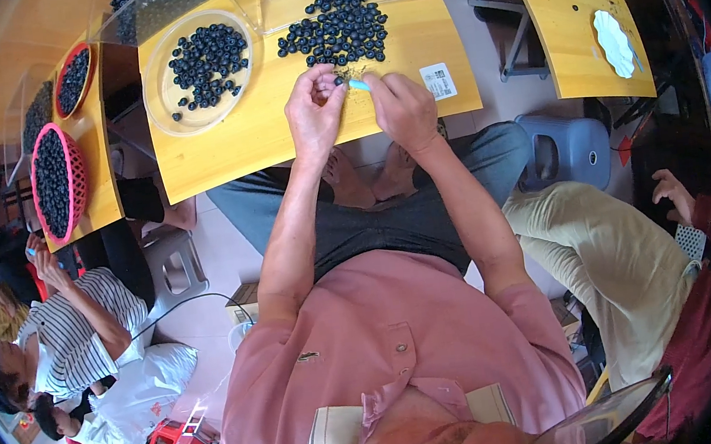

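Observation:
Over the front part of the yellow table [217,163], my left hand [314,113] pinches one small dark round bead [339,81] between thumb and fingertips. My right hand [406,109] grips a slim light-blue tool [358,86], its end pointing left at the bead; whether it touches is too small to tell. Just beyond my hands lies a loose pile of dark round beads [342,26], several with a pale spot. To the left, a round clear plastic tray [155,96] holds more of the same beads. Dark crumbs lie on the wood by my fingers.
A white label [438,81] lies right of my right hand. Clear bins stand along the far edge. On the left table are a pink basket [77,179] and a red-rimmed bowl [87,95] of beads. Co-workers sit at both sides; a blue-grey stool [571,149] stands right.

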The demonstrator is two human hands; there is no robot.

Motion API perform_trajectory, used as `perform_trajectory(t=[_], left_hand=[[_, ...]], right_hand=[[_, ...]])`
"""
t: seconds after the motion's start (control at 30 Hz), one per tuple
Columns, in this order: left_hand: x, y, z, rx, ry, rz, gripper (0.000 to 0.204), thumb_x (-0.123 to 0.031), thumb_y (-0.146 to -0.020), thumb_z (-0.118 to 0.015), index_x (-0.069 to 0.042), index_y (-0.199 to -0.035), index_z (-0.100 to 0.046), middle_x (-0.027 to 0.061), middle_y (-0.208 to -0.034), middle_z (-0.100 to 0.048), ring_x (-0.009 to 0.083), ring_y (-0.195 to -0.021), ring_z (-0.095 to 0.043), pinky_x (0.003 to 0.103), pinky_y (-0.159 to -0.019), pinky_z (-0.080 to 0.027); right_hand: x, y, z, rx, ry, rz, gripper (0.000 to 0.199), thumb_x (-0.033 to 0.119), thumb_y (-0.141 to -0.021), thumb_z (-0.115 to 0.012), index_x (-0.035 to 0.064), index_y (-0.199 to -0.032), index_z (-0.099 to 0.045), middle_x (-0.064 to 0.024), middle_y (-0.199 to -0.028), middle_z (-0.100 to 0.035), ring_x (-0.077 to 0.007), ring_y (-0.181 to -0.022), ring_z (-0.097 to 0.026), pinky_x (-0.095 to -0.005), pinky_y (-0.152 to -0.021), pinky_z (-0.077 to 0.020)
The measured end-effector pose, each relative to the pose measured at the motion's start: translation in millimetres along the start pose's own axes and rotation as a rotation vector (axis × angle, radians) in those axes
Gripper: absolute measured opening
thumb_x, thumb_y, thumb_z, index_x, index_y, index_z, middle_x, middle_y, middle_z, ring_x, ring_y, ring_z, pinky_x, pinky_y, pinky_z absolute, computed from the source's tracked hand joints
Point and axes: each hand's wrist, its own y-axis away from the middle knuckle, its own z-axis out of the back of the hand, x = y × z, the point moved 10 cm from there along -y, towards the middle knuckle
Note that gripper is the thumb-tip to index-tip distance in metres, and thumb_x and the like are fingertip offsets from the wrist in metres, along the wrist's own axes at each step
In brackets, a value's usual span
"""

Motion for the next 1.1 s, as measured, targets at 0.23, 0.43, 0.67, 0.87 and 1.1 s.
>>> perform_trajectory(t=[0.23,0.43,0.67,0.87,1.1], left_hand=[[-4.0,-0.2,-1.0,-0.001,-0.079,-0.03,0.035,0.008,-0.089,-0.077,0.0,-0.122,-0.068,0.0015,-0.098,-0.068,0.0076,-0.085,-0.063,0.023,-0.08,-0.055],[0.3,-1.0,-0.4,-0.002,-0.009,-0.026,0.033,0.008,-0.089,-0.078,0.0,-0.12,-0.07,0.0036,-0.098,-0.07,0.0079,-0.084,-0.063,0.023,-0.078,-0.056],[-22.2,3.5,11.8,-0.051,-0.132,-0.199,0.02,0.003,-0.089,-0.079,-0.001,-0.109,-0.076,0.0061,-0.105,-0.07,0.01,-0.086,-0.065,0.025,-0.077,-0.055],[-90.9,-4.6,65.9,-0.236,-0.443,-0.507,0.018,0.006,-0.087,-0.077,-0.001,-0.103,-0.075,0.0106,-0.104,-0.071,0.0206,-0.088,-0.069,0.031,-0.077,-0.058],[-118.1,-29.4,96.7,-0.304,-0.783,-0.587,0.027,0.004,-0.087,-0.075,-0.005,-0.111,-0.073,0.013,-0.105,-0.07,0.0313,-0.102,-0.069,0.043,-0.089,-0.056]], right_hand=[[1.2,0.9,-2.1,0.004,0.001,0.013,0.03,0.008,-0.083,-0.073,0.0102,-0.114,-0.073,-0.0037,-0.079,-0.054,-0.021,-0.073,-0.064,-0.0375,-0.06,-0.0518],[-2.7,-2.5,-5.2,0.034,0.027,-0.033,0.029,0.01,-0.085,-0.072,0.0105,-0.114,-0.073,-0.0035,-0.08,-0.056,-0.0211,-0.075,-0.065,-0.0372,-0.061,-0.0531],[-3.8,-1.1,-7.0,0.016,0.044,-0.059,0.026,0.009,-0.086,-0.071,0.0116,-0.112,-0.073,-0.004,-0.082,-0.059,-0.0217,-0.077,-0.067,-0.038,-0.063,-0.0546],[-12.0,4.0,-1.3,0.018,0.055,-0.103,0.026,0.007,-0.087,-0.072,0.0142,-0.111,-0.073,-0.0039,-0.079,-0.057,-0.0233,-0.074,-0.066,-0.0395,-0.064,-0.054],[-3.2,-4.0,-0.1,-0.029,-0.017,-0.071,0.025,0.006,-0.087,-0.072,0.0117,-0.111,-0.074,-0.0048,-0.08,-0.059,-0.0253,-0.072,-0.065,-0.0397,-0.063,-0.0529]])
